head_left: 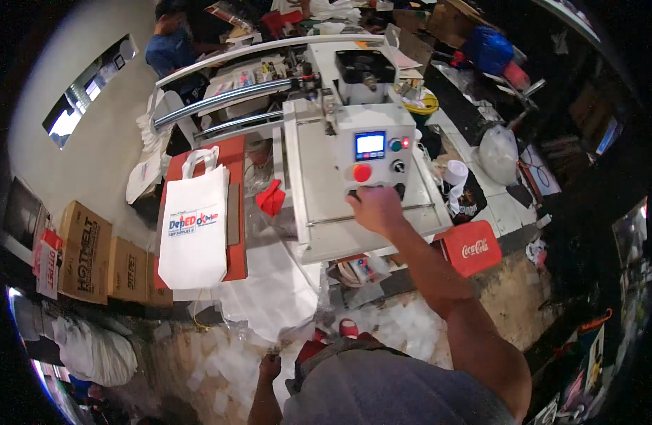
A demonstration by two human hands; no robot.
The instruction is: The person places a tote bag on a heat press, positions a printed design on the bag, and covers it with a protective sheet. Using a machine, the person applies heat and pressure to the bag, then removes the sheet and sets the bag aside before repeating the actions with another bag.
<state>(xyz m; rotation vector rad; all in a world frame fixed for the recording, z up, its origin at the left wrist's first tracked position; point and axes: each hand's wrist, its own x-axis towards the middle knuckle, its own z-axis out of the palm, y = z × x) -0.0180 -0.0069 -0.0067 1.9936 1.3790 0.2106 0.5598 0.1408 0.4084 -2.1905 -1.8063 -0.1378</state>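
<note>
Head view: a worker's right hand (380, 207) is wrapped round the dark handle (399, 190) on the front of a white press (326, 166), fingers closed w/ no gap showing, though the undersides are hidden. Left hand (270, 365) hangs low by the lap, fingers curled; can't tell if it holds anything. White tote bag (193, 248) lies flat on an orange-red board (236, 265), L of the press & apart from it, straps pointing away from the worker.

For good handling, a full, centred grip on the handle would prob. be best, w/ knuckles clear of the red button (362, 172) just above. Bag should be smooth & square on its board, straps tucked clear; L hand is sensibly well away from the plate.

Lettering: tote has bold blue & red print w/ a smaller line beneath, reading upright for the worker. Red box (471, 249), R of the press, has white script. Tall brown carton (86, 251) at far L bears dark block caps; shorter carton (131, 269) beside it is also marked. Control screen (370, 145) glows blue-white, characters too small to read.
</note>
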